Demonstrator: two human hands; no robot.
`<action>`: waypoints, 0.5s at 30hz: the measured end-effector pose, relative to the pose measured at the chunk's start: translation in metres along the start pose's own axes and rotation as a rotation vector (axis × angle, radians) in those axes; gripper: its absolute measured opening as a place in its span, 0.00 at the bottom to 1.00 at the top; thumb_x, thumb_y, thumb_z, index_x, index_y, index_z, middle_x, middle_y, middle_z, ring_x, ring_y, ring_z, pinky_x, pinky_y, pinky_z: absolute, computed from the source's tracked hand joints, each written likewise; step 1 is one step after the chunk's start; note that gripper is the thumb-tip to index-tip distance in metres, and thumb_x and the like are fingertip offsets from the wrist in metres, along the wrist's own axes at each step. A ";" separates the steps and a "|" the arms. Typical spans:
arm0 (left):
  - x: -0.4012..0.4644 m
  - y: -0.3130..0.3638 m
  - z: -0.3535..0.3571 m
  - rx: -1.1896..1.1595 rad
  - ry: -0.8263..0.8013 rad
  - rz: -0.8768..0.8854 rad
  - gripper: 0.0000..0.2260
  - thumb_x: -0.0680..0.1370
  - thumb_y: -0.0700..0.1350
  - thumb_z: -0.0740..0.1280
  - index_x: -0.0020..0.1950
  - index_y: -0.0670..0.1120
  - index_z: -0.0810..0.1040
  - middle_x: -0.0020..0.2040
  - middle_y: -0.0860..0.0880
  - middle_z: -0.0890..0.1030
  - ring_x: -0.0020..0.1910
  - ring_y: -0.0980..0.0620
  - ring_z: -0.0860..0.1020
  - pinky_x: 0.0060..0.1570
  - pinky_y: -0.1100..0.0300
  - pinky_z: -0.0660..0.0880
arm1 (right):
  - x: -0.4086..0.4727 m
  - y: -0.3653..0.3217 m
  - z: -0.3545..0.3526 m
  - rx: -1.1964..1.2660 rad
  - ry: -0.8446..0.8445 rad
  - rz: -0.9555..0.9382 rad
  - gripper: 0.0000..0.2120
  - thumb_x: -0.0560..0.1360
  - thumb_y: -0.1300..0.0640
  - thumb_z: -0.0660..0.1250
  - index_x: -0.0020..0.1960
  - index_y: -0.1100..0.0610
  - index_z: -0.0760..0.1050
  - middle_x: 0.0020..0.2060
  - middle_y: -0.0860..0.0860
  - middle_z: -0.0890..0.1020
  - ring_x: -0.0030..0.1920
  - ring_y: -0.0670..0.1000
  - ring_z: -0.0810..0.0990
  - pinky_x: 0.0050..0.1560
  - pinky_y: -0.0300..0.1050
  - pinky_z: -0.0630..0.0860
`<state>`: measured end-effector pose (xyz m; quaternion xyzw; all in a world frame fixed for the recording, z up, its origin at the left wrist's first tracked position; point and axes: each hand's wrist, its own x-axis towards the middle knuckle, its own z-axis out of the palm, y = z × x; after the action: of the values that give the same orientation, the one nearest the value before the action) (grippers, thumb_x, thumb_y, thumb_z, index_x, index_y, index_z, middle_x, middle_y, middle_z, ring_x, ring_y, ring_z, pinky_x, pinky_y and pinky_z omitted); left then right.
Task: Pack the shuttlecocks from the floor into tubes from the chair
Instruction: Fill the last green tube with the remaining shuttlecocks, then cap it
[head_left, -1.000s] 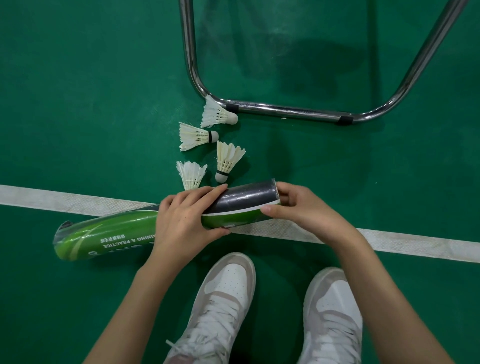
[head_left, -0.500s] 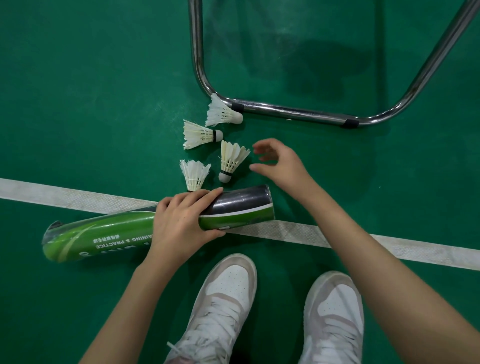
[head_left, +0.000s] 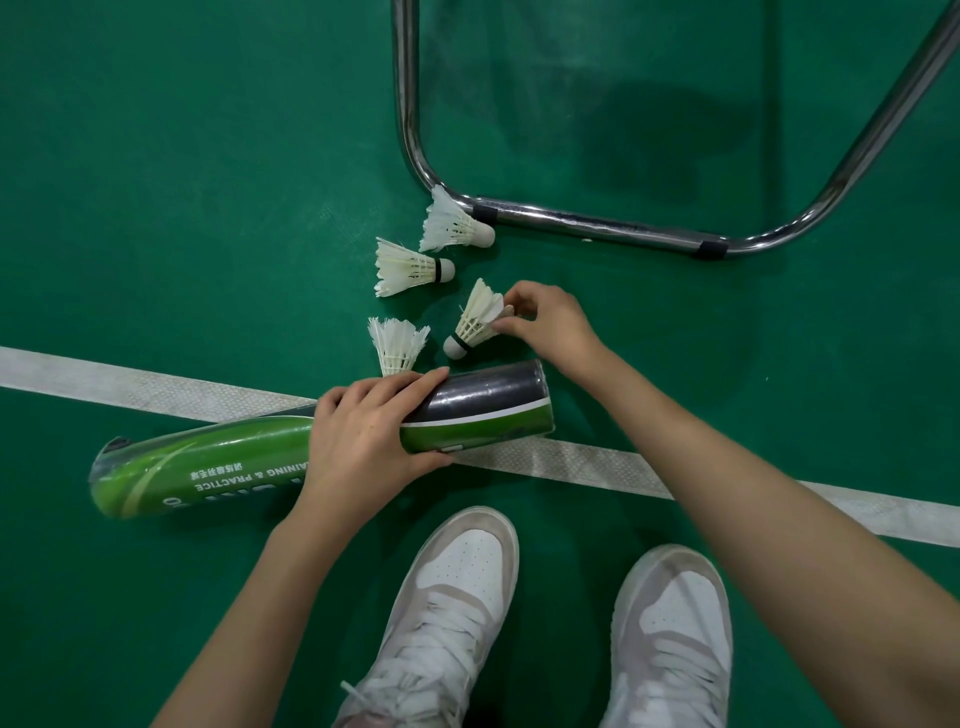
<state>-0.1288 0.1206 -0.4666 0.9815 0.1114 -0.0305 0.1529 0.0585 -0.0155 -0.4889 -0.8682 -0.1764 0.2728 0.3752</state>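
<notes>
Gripping tube (head_left: 234, 462) marked "PRACTICE", left hand (head_left: 363, 441).

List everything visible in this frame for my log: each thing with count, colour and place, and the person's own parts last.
shuttlecocks: 4, white feathers; one by the chair frame, one below it, one just behind the tube, one pinched at the feathers
tube: 1, green and black, lying across the white line, open end to the right
chair frame: 1, chrome tubing with black pads, top of view
white line: 1, running across the floor
floor: green
shoes: 2, white and beige; left, right, bottom of view
left hand: grip round the tube's middle
right hand: pinches a shuttlecock
</notes>
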 end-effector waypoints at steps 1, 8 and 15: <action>0.000 0.000 0.000 -0.005 -0.001 -0.001 0.37 0.62 0.62 0.74 0.69 0.57 0.69 0.60 0.51 0.78 0.56 0.45 0.76 0.54 0.48 0.68 | -0.002 0.001 -0.001 0.038 0.000 0.003 0.08 0.72 0.58 0.71 0.50 0.59 0.77 0.48 0.54 0.82 0.49 0.51 0.79 0.51 0.46 0.75; 0.001 -0.002 0.000 -0.010 -0.017 -0.001 0.39 0.61 0.64 0.73 0.69 0.56 0.68 0.61 0.51 0.78 0.57 0.45 0.75 0.55 0.48 0.67 | -0.028 0.018 -0.022 0.288 0.166 0.051 0.07 0.75 0.60 0.67 0.53 0.59 0.77 0.48 0.52 0.82 0.50 0.49 0.80 0.51 0.35 0.73; 0.002 -0.001 -0.003 -0.021 -0.040 -0.016 0.37 0.63 0.69 0.63 0.70 0.57 0.67 0.62 0.51 0.77 0.59 0.45 0.74 0.57 0.48 0.65 | -0.098 0.032 -0.034 0.590 0.354 0.142 0.03 0.76 0.61 0.65 0.48 0.55 0.76 0.41 0.46 0.83 0.42 0.42 0.81 0.46 0.31 0.73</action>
<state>-0.1268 0.1231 -0.4645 0.9780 0.1166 -0.0503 0.1653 0.0051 -0.1057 -0.4599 -0.7662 0.0385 0.1828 0.6148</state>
